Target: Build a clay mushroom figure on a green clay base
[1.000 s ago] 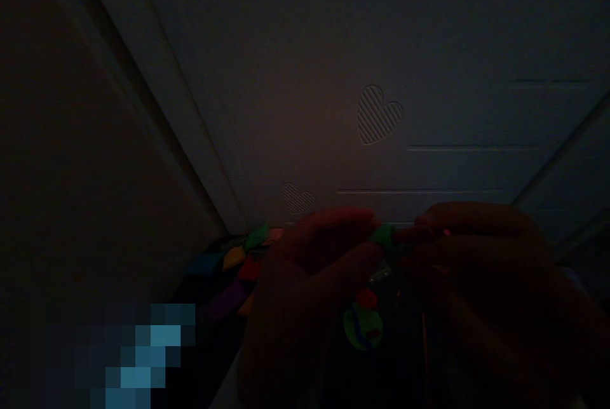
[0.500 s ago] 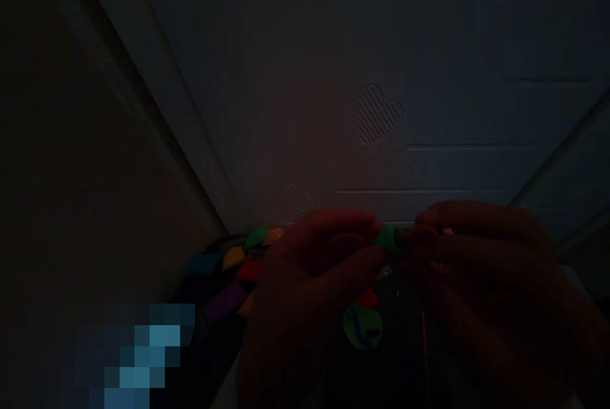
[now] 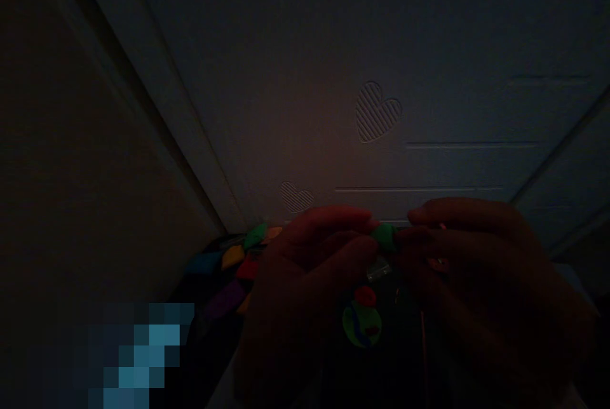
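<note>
Since half a second ago, the right hand [image 3: 495, 275] has edged slightly toward the left hand [image 3: 300, 282], and the green piece [image 3: 385, 237] has turned. Seen from the head camera, the piece sits beyond the green disc [image 3: 365, 318], pinched between left thumb and forefinger. Left of the disc, the left hand curls inward; right of it, the right hand arches, fingers reaching to the piece. Darkness hides whether they grip it.

Your green lump [image 3: 385, 238] looks matt. The panel [image 3: 267, 91] before you is matt, its heart [image 3: 377, 112] ridged; the clear piece [image 3: 379, 269], glossy
</note>
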The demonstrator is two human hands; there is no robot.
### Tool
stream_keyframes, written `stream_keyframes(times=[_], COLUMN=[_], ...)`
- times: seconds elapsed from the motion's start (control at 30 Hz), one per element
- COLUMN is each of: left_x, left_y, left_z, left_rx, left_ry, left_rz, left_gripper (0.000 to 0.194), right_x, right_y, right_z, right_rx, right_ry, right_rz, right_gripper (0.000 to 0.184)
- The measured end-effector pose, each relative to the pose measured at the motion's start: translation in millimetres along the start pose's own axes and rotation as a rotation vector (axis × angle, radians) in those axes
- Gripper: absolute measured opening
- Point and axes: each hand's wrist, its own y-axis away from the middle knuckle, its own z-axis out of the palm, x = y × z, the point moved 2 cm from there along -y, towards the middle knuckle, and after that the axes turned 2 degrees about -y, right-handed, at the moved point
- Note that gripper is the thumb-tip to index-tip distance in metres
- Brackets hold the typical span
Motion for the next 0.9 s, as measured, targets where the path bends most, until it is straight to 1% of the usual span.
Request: stream_keyframes(times=[0.1,0.17,0.3,0.37,0.43,0.57,0.67,0.7,0.77,0.8,0.83,0.87,0.9], left_x=[-0.2,-0.5,-0.8,-0.2,0.6,0.8,0.2,0.0,-0.5,-0.3,0.0,-0.5,-0.4], left_y=[-1.0,-2.5,-4.5,-3.6,-2.2,-2.5,-5.9,-7.3,-10.3,-12.2,-14.4,-16.6,-18.9], left_z=[0.4,0.9,1.6,2.0,2.9,4.8,3.2,1.7,-2.3,-4.2,-5.6,-6.3,-6.3], left_rx=[0.016,0.022,0.051,0.074,0.088,0.054,0.002,-0.007,-0.001,0.005,0.006,0.003,-0.01], left_ry=[0.007,0.043,0.069,0.055,0.059,0.135,0.187,0.199,0.222,0.255,0.295,0.322,0.351], left_rz=[-0.011,-0.025,-0.066,-0.08,-0.085,-0.091,-0.079,-0.072,-0.057,-0.028,-0.006,-0.037,-0.06], left_gripper=[0.014,0.014,0.013,0.013,0.015,0.016,0.014,0.015,0.017,0.021,0.024,0.027,0.029], right_x=[-0.1,0.6,3.2,4.2,5.3,6.5,5.8,6.5,12.3,17.7,24.3,31.0,38.2], right_y=[0.0,0.7,2.8,3.5,3.9,3.6,1.9,1.7,3.9,7.6,13.1,20.7,31.2], right_z=[0.0,0.4,-0.1,-0.7,-1.1,1.8,0.0,-4.3,-19.9,-31.6,-43.6,-55.6,-66.6], right_rx=[-0.009,0.012,0.096,0.1,0.096,0.066,0.086,0.134,0.272,0.375,0.394,0.331,0.215], right_ry=[0.001,-0.025,-0.181,-0.206,-0.197,-0.183,-0.198,-0.218,-0.291,-0.323,-0.328,-0.236,-0.051], right_rz=[0.01,0.044,0.165,0.188,0.184,0.167,0.213,0.234,0.276,0.29,0.31,0.315,0.34], right_gripper=[0.017,0.015,0.023,0.026,0.025,0.02,0.018,0.017,0.016,0.014,0.012,0.013,0.019])
